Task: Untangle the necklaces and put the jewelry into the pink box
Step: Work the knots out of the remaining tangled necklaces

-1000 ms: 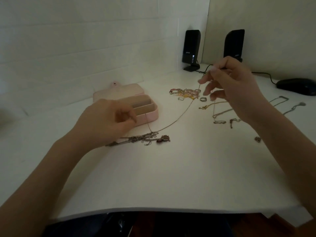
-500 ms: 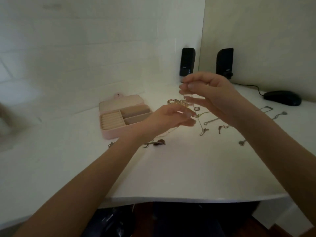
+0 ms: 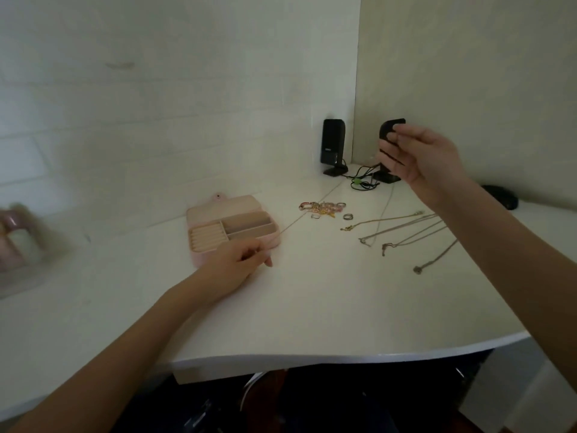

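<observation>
The open pink box sits on the white table, with beige compartments inside. My left hand rests just in front of the box and pinches a thin necklace chain. The chain runs up and to the right, toward my right hand. That hand is raised in front of the speakers with its fingertips pinched together, apparently on the chain's far end. A heap of colourful rings lies behind the chain. Several separated necklaces lie stretched out under my right forearm. The tangled bunch is hidden by my left hand.
Two black speakers with cables stand in the back corner. A black mouse lies at the far right. Blurred pink and white objects sit at the left edge. The table's front edge curves close to me.
My left hand has dropped from mid-air back to the table in front of the box. My right hand has risen and moved right, drawing the chain out longer. The camera has tilted up.
</observation>
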The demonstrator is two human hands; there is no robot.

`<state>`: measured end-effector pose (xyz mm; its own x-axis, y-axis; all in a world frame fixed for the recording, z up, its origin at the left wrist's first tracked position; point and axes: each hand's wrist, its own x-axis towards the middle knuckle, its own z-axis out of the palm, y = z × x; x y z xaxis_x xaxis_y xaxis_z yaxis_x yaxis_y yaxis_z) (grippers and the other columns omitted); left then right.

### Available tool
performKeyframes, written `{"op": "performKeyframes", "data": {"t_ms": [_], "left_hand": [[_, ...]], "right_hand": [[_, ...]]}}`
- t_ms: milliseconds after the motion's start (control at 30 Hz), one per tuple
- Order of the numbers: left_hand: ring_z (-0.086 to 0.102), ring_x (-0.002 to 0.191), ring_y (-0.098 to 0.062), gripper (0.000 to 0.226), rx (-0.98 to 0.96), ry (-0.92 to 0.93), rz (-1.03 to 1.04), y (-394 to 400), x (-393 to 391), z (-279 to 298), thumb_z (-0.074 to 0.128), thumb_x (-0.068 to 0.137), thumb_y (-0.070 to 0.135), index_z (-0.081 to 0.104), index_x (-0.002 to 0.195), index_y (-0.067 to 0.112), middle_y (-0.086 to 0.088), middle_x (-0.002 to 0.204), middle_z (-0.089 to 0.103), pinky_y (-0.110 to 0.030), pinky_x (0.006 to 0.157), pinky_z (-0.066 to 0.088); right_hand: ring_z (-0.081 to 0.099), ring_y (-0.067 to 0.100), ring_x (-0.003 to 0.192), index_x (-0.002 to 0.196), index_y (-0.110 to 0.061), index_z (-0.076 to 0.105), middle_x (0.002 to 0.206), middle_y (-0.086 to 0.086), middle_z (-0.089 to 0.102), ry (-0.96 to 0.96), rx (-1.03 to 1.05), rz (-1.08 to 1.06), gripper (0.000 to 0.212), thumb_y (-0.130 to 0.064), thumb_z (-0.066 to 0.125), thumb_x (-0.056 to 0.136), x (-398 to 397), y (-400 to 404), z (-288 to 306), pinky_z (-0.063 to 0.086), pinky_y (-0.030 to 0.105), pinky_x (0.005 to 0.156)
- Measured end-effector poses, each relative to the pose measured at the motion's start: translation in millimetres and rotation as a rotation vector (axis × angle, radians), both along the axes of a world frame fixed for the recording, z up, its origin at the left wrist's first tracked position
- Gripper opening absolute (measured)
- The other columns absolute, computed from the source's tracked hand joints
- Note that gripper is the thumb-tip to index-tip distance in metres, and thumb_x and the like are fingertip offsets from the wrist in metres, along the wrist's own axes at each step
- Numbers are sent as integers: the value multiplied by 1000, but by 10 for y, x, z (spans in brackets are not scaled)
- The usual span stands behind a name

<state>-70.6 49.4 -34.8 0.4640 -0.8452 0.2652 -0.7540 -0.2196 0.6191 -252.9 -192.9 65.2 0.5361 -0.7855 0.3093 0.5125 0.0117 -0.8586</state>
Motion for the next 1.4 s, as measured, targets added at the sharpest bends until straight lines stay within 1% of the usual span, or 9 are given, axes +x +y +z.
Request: {"op": "performKeyframes", "data": {"t_ms": [333,533,633,733,833,900,1033,1300,1400], "left_hand": [[58,82,-19,20,231,-586,464,453,98,-8,44,94,40,56,91,24,8,83,57,-27,64,33],[58,50,-26,26,83,-830,332,440,77,-7,39,71,37,51,59,18,-1,52,57,-27,56,37],[65,89,-24,42,-113,-565,165,227,-41,-1,45,77,44,68,96,16,-2,92,70,-31,86,44],[46,122,-3,65,-171,45,-22,-113,-412,204,68,82,47,44,137,22,16,131,49,-23,103,33],[58,111,-4,49,-230,446,-116,-489,-644,333,67,86,36,49,129,20,13,116,63,-23,97,41],[64,70,-9,12,-349,531,-137,-573,-647,325,57,95,21,60,104,14,7,74,65,-25,81,50],[37,49,-6,27,-392,417,-92,-391,-474,176,42,102,14,64,86,15,5,58,36,-21,54,43],[49,58,5,27,-150,-129,131,-17,-254,-36,45,100,15,62,79,18,13,61,49,-10,58,35],[49,72,1,22,-77,-256,112,68,-216,-120,47,98,14,62,81,14,14,75,53,-15,67,35]], "right_hand": [[71,13,85,90,-9,64,90,5,67,160,-260,-60,17,0,51,95,2,148,80,59,30,73],[71,17,93,89,-9,68,91,6,72,284,-387,166,18,3,54,92,103,369,78,57,29,80],[70,19,95,92,-7,69,92,7,72,333,-426,279,17,3,55,91,195,546,80,57,30,83],[70,17,92,93,-7,70,91,7,72,328,-394,367,19,2,53,92,319,733,96,57,30,83],[69,18,93,94,-8,70,91,6,72,289,-370,380,19,1,53,93,399,837,133,57,31,84],[68,16,93,96,-8,69,92,5,71,230,-349,308,16,0,56,91,393,794,172,57,31,86],[66,13,88,92,-12,69,90,4,69,190,-300,2,13,-1,63,88,273,442,163,56,27,85],[67,15,91,98,-19,68,96,0,70,629,-474,-170,16,-9,68,85,399,-3,-614,55,32,87],[68,12,80,94,-18,69,92,0,72,726,-579,-204,10,-15,70,85,510,6,-815,57,23,75]]}}
